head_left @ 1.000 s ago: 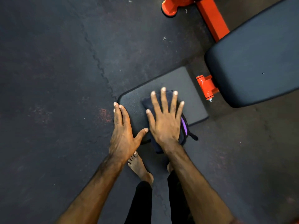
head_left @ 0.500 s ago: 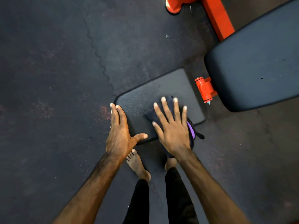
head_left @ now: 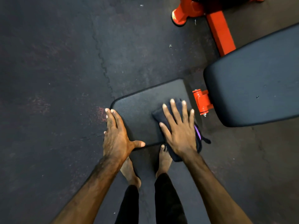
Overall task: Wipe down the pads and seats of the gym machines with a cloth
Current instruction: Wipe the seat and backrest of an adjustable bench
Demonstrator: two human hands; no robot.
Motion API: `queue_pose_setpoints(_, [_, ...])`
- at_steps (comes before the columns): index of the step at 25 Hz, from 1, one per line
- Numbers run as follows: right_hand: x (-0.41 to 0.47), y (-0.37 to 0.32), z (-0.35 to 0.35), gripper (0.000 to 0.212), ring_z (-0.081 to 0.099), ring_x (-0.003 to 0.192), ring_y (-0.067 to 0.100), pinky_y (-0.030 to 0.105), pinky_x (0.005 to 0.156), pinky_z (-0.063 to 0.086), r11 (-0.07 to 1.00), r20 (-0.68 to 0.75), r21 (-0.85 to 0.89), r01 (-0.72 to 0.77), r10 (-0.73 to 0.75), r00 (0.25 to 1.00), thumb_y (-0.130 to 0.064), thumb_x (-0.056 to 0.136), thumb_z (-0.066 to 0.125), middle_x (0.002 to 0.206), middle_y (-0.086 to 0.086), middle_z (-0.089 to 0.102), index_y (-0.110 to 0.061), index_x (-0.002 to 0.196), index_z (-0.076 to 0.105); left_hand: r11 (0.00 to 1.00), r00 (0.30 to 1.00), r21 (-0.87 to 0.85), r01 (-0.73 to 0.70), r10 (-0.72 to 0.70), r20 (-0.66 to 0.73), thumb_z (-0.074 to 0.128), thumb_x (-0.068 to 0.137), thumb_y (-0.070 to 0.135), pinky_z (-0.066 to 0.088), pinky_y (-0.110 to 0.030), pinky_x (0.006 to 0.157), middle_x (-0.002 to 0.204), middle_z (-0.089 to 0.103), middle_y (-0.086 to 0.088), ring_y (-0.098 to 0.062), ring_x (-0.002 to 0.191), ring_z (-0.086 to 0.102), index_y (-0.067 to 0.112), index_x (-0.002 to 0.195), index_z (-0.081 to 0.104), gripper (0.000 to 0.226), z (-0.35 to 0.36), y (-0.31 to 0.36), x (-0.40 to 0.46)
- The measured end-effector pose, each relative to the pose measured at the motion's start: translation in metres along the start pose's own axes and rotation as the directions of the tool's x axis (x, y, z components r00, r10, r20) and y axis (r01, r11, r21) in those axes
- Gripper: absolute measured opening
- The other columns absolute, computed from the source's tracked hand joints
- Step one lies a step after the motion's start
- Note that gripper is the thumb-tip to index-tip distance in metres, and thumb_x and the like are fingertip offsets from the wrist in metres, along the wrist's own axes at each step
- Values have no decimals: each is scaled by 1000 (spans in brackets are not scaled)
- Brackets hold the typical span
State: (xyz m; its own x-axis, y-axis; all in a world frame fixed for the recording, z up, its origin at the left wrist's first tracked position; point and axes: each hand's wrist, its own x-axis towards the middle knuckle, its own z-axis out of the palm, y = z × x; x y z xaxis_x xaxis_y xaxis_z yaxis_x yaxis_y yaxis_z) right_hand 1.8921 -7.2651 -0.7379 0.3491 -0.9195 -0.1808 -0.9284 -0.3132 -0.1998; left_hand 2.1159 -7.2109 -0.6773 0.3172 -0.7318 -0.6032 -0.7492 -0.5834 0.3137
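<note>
A small black seat pad (head_left: pixel 142 110) of an orange-framed bench lies below me. A dark cloth (head_left: pixel 159 114) with a purple edge is spread on the pad's right part. My right hand (head_left: pixel 179 131) presses flat on the cloth with straight, spread fingers. My left hand (head_left: pixel 117 136) rests on the pad's left edge, fingers straight along the side and thumb lying along the near edge. The larger black back pad (head_left: pixel 252 88) sits to the right, apart from both hands.
An orange hinge bracket (head_left: pixel 201 101) joins the two pads just right of my right fingertips. An orange frame beam (head_left: pixel 220 33) and foot (head_left: pixel 181 15) stand at the top right. My bare feet (head_left: pixel 164 160) are under the pad's near edge. Dark rubber floor (head_left: pixel 56 78) stretches left.
My right hand has slid the cloth rightwards across the seat pad, towards the orange bracket. My left hand has kept its place on the pad's left edge.
</note>
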Motion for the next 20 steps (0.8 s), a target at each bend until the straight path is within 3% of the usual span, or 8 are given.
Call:
queue_pose_setpoints(1, [-13, 14, 0, 69, -3, 163, 36, 65, 127, 10, 999, -1, 8, -34, 34, 999, -57, 109, 34, 178, -2, 1, -31, 169, 14, 1000, 1000, 11, 9, -9, -6, 93, 54, 67, 22, -62, 125, 165, -43, -4, -25, 161, -17, 12, 160, -29, 171, -2, 2, 0])
queue_pose_setpoints(4, [9, 39, -3, 75, 17, 160, 39, 64, 126, 21, 902, 12, 205, -379, 385, 923, -63, 105, 27, 176, 7, 14, -25, 169, 18, 998, 999, 51, 31, -30, -21, 92, 53, 69, 24, -61, 124, 167, -40, -6, -27, 162, -12, 13, 160, -28, 171, -4, 5, 0])
queue_pose_setpoints(6, [60, 34, -7, 79, 26, 157, 40, 62, 123, 28, 826, 10, 315, -467, 490, 872, -66, 103, 24, 173, 14, 23, -21, 168, 22, 997, 999, 67, 35, -33, -26, 92, 52, 69, 24, -60, 124, 168, -38, -5, -27, 163, -9, 13, 161, -27, 171, -2, 5, 1])
queue_pose_setpoints(9, [84, 14, -11, 71, 16, 160, 41, 57, 128, 20, 953, -51, 143, -266, 275, 960, -63, 107, 27, 176, 7, 16, -27, 169, 20, 995, 998, 86, 55, -53, -32, 93, 53, 68, 24, -60, 124, 167, -39, -4, -27, 163, -7, 14, 161, -27, 170, -1, 6, 0])
queue_pose_setpoints(12, [22, 22, -10, 68, -1, 163, 36, 59, 129, 12, 998, -3, 58, -2, 3, 1000, -57, 109, 34, 178, -1, 6, -30, 169, 17, 992, 997, 101, 78, -76, -30, 93, 54, 67, 23, -61, 126, 167, -40, -5, -27, 163, -9, 14, 160, -29, 170, -3, 11, -2])
queue_pose_setpoints(13, [7, 34, -8, 69, 0, 163, 35, 60, 128, 15, 997, 1, 71, -24, 24, 1000, -57, 108, 34, 178, -1, 6, -29, 169, 18, 992, 996, 100, 82, -79, -28, 93, 54, 67, 24, -61, 126, 167, -40, -5, -26, 163, -10, 14, 161, -29, 170, -3, 13, -2])
queue_pose_setpoints(17, [64, 45, -7, 82, 24, 157, 42, 62, 124, 26, 878, -6, 290, -381, 400, 917, -70, 104, 19, 173, 14, 22, -18, 168, 21, 991, 996, 105, 86, -84, -30, 91, 54, 69, 25, -60, 126, 167, -40, -5, -25, 163, -10, 12, 162, -26, 169, -3, 12, -2])
queue_pose_setpoints(20, [118, 6, -11, 75, 16, 159, 44, 64, 127, 19, 942, -52, 125, -312, 320, 946, -67, 106, 23, 176, 9, 17, -25, 169, 19, 989, 995, 113, 92, -87, -51, 91, 53, 69, 25, -60, 125, 168, -39, -5, -23, 162, -12, 12, 163, -23, 168, -1, 10, 0])
